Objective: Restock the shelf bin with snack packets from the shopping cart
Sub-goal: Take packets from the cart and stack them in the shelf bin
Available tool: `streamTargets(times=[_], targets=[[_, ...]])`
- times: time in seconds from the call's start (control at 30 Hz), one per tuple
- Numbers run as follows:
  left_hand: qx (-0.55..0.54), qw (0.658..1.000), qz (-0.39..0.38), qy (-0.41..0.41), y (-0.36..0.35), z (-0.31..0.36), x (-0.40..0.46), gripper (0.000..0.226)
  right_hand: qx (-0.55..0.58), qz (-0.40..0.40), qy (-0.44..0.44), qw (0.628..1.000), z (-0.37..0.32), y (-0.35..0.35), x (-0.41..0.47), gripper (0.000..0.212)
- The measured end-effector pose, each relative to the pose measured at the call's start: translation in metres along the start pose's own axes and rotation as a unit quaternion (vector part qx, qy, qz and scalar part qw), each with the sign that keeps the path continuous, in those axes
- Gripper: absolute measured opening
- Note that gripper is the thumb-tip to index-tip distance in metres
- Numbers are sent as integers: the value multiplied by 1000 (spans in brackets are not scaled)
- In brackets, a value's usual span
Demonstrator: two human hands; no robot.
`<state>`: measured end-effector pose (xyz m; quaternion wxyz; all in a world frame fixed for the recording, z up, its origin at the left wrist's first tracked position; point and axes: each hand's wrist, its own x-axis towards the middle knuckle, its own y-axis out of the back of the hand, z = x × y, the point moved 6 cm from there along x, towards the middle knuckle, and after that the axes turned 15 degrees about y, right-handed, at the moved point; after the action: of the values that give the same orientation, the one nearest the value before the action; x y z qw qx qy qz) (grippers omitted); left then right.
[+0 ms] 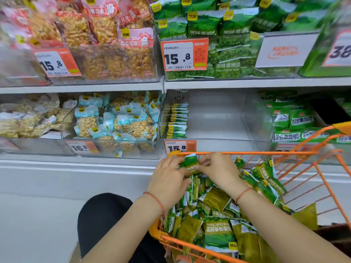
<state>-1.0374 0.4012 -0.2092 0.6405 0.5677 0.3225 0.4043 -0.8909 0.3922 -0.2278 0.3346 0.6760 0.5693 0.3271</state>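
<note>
From the head camera, both hands meet over the far end of the orange wire shopping cart (266, 153). The left hand (169, 179) and right hand (218, 172) are close together, fingers curled onto a small green foil snack packet (190, 161) pinched upright between them. Below and to the right of the wrists lies the loose heap of matching green packets (218, 215) in the cart.

Straight ahead of the hands, above the cart rim, sits the clear plastic shelf bin (228, 118); it holds only a short row of upright packets (177, 120) against its left wall, the rest bare.

The packets look light, thin and crinkly, probably slick on the faces and soft enough to buckle. Gathering several face to face and gripping them by the flat sides, not the sealed edges, should keep a stack from fanning out.
</note>
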Motion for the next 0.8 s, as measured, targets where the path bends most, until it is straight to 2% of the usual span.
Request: streamTargets(times=[0.13, 0.23, 0.3, 0.37, 0.43, 0.5, 0.57, 0.63, 0.67, 0.73, 0.8], targets=[[47, 997, -28, 60, -11, 10, -2, 56, 45, -9, 29, 999, -5, -5, -1, 17], [55, 996, -21, 63, -15, 13, -3, 47, 95, 53, 17, 994, -1, 13, -4, 14], [-19, 997, 0, 69, -10, 9, -4, 33, 152, 109, -12, 982, 10, 33, -10, 9], [-158, 982, 50, 89, 1, 0, -5, 22, 277, 162, -39, 946, 25, 49, -21, 9], [-336, 930, 36, 146, 11, -10, -5, 13, 387, 170, -74, 903, 34, 55, -34, 6], [-489, 853, -31, 178, 10, -10, -3, 20, 449, 148, -116, 873, 40, 50, -45, 9], [-566, 800, -68, 187, 6, -4, 0, 24, 517, 133, -142, 833, 40, 41, -52, 19], [-603, 767, -84, 200, 1, 5, 1, 21, 591, 124, -152, 782, 32, 34, -56, 29], [-618, 754, -85, 207, -1, 10, 1, 19, 615, 116, -149, 765, 26, 32, -59, 28], [-642, 731, -70, 221, -4, 17, 2, 15, 639, 83, -130, 753, 16, 28, -61, 18], [-658, 715, -37, 233, -4, 24, 4, 17, 661, 57, -110, 740, 6, 25, -62, 28]])
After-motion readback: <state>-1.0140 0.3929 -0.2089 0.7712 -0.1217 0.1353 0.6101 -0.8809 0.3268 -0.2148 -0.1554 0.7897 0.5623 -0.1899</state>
